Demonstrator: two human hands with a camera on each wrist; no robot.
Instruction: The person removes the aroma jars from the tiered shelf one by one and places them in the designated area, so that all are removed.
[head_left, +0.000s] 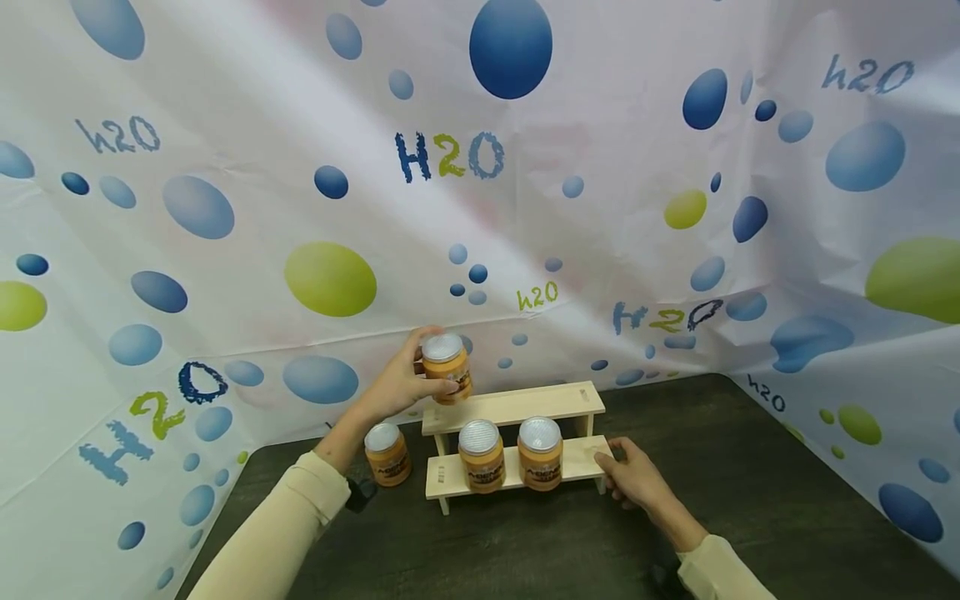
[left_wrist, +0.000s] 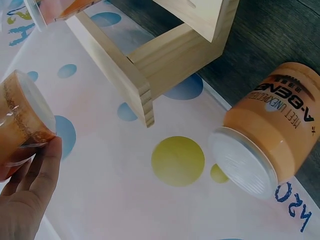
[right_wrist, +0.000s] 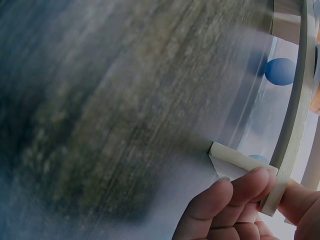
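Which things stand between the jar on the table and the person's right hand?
The head view shows the lower wooden shelf there, bearing two orange jars.

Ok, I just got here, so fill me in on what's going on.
A person is handling orange jars at a two-step wooden stand. The left-hand grip holds up one jar by the left end of the upper step. The right-hand grip holds the right end of the lower step, where two more jars stand side by side. A fourth jar stands left of the stand on the dark table.
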